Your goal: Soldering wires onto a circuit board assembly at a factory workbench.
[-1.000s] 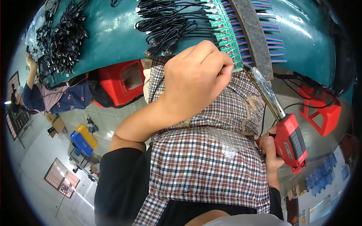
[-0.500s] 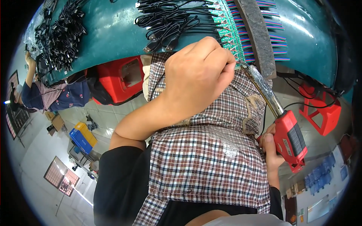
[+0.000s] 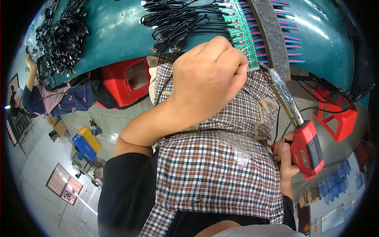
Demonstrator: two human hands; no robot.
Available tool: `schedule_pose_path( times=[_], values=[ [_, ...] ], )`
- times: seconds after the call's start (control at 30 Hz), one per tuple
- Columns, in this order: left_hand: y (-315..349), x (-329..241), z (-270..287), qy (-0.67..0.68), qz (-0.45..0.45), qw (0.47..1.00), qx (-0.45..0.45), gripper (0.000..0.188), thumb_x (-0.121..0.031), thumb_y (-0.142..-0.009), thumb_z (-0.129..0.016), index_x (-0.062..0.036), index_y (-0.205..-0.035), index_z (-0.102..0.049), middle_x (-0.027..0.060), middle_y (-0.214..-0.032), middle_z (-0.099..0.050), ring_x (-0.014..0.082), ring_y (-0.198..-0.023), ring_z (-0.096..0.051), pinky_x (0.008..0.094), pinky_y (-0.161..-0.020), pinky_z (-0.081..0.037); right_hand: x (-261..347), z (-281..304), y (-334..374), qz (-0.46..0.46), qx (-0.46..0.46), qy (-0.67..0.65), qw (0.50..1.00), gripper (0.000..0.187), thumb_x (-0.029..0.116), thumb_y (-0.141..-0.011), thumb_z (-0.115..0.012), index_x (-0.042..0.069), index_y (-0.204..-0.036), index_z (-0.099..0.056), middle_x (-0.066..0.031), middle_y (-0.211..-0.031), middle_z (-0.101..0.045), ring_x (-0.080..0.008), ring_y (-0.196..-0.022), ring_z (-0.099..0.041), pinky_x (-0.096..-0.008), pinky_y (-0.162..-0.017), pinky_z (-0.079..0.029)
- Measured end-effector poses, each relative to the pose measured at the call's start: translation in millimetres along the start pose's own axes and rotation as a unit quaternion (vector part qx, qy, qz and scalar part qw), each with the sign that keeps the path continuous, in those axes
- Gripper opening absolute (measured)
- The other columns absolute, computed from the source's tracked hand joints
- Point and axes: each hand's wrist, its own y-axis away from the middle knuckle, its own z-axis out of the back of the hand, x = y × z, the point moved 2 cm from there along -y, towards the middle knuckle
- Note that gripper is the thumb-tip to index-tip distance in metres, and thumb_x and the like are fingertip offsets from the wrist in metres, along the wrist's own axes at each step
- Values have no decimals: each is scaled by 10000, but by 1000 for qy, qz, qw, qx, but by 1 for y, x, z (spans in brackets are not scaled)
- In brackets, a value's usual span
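Note:
My left hand [image 3: 211, 77] is closed, its fingertips pinched at the near end of a strip of green circuit boards [image 3: 242, 33]. Whatever lies between those fingers is hidden behind the hand. My right hand [image 3: 285, 156] grips the handle of a red soldering gun [image 3: 306, 148], which tilts up and to the left. The gun's tip sits just by the near right corner of the strip, close to the left fingertips. Black USB cables [image 3: 177, 21] run to the left side of the boards, and thin multicoloured wires [image 3: 294, 50] leave the right side.
A rough dark bar [image 3: 271, 35] lies across the coloured wires on the green table [image 3: 114, 35]. A large heap of black cables [image 3: 65, 39] is at the far left. Red stools [image 3: 126, 83] stand below the table edge. Another person's arm [image 3: 31, 73] shows at the left.
The soldering gun has shifted right, its tip moving off the near end of the boards to beside their corner. The boards and bar have moved slightly. My left hand stays nearly in place.

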Motion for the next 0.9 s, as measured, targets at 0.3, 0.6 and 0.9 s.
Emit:
schedule_pose_path(
  times=[0.3, 0.6, 0.9],
  values=[
    [-1, -2, -3, -18, 9, 1000, 20, 135, -86, -706, -791, -105, -744, -663, -5, -712, -606, 153, -599, -617, 280, -505, -449, 4, 0, -2, 12, -18, 4, 1000, 172, 11, -905, -609, -43, -1056, -546, -70, -766, -531, -119, -565, -466, -269, -537, -399],
    [-1, -6, -5, -35, 30, 999, 24, 141, -89, -704, -777, -107, -726, -639, -3, -703, -590, 151, -607, -631, 277, -506, -459, 4, -2, -3, 4, -7, 14, 1000, 116, 4, -894, -611, -14, -980, -536, -85, -829, -536, -122, -620, -469, -261, -549, -388],
    [1, -6, -8, -46, 32, 998, 16, 173, -97, -693, -789, -109, -724, -619, -6, -694, -575, 142, -594, -626, 276, -489, -450, 10, -2, -6, 8, 19, -3, 1000, 79, 1, -908, -579, -10, -949, -513, -86, -815, -512, -106, -592, -446, -254, -533, -378]
  ],
)
